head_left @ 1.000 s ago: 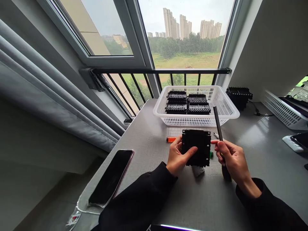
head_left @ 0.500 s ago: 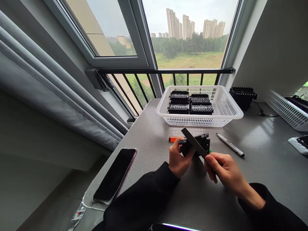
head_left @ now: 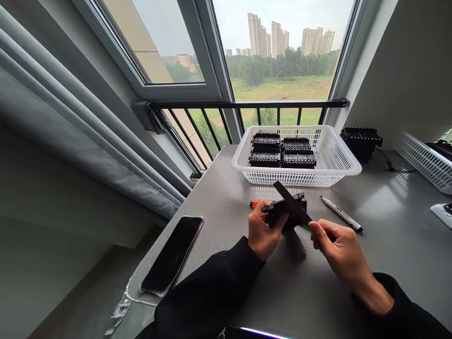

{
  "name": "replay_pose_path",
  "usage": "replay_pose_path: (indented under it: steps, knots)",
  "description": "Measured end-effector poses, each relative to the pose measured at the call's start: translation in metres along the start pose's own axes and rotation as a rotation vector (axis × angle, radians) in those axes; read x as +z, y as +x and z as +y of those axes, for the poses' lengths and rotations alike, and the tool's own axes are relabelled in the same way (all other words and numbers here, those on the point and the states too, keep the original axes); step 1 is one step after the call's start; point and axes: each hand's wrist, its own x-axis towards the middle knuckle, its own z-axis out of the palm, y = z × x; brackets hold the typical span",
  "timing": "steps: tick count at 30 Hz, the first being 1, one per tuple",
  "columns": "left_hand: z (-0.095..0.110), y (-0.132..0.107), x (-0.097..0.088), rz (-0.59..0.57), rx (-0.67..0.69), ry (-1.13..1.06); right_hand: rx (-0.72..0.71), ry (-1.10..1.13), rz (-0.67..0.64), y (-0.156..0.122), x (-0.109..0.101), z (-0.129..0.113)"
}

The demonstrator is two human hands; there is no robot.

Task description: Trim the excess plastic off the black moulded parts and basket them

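Observation:
My left hand (head_left: 264, 233) is closed around a black plastic part (head_left: 278, 215) with toothed edges, holding it tilted above the table. My right hand (head_left: 337, 245) pinches the near end of a flat dark file (head_left: 292, 202). The file lies slantwise across the top of the black part, its far end pointing up and left. A bit of something green (head_left: 305, 227) shows beside the file near my right fingers. Under the part is a dark elongated shape (head_left: 295, 244) that I cannot make out. An orange object (head_left: 254, 204) lies behind my left hand, partly hidden.
Several similar black parts sit in a white basket (head_left: 296, 178) behind my hands. A marker (head_left: 341, 213) lies to the right, a phone (head_left: 172, 254) to the left by the table's edge. More black parts (head_left: 360, 141) are stacked right of the basket, near another basket (head_left: 425, 160).
My right hand and the file have shifted a little right, and the file's far end is slightly higher. My left hand still holds the part in nearly the same place.

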Motion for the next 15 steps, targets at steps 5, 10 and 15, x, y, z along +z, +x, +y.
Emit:
replay_pose_path:
  steps: [5,10,15]
  knots:
    - [0.0021,0.0016,-0.0004,0.027,-0.022,-0.014,-0.026,-0.038,0.039,-0.0025,0.0019,-0.0022]
    - [0.0024,0.0017,0.0005,0.009,-0.047,-0.063,-0.043,-0.096,0.101,-0.0025,0.0025,-0.0018]
    - [0.0027,0.0029,-0.0003,0.060,-0.034,-0.027,-0.055,-0.110,0.139,-0.0018,0.0001,-0.0021]
